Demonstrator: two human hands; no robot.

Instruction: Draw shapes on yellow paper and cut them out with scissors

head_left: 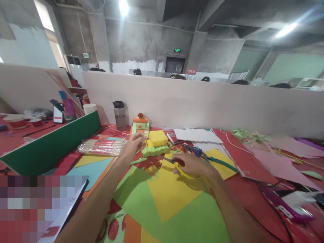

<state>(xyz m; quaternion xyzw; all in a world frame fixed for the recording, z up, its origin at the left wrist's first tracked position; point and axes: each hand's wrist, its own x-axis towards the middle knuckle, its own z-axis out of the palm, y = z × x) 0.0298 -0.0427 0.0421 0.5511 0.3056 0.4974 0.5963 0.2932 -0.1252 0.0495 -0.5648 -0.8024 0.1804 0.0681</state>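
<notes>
My right hand is closed round the yellow handles of a pair of scissors, whose blades point left over a yellow paper sheet. My left hand has its fingertips pinched together beside a yellow paper box. Whatever lies between those fingertips is too small to make out. The yellow box sits on a light-green paper base with rounded, wheel-like edges. Just behind stands an orange and green paper model with a star on it. Under the yellow sheet spreads a large green paper sheet.
A dark-lidded bottle stands by the white partition. Wrapped sticks lie at left, near a green board. Tools with blue handles, white boards, pink paper and a purple glue gun lie rightward.
</notes>
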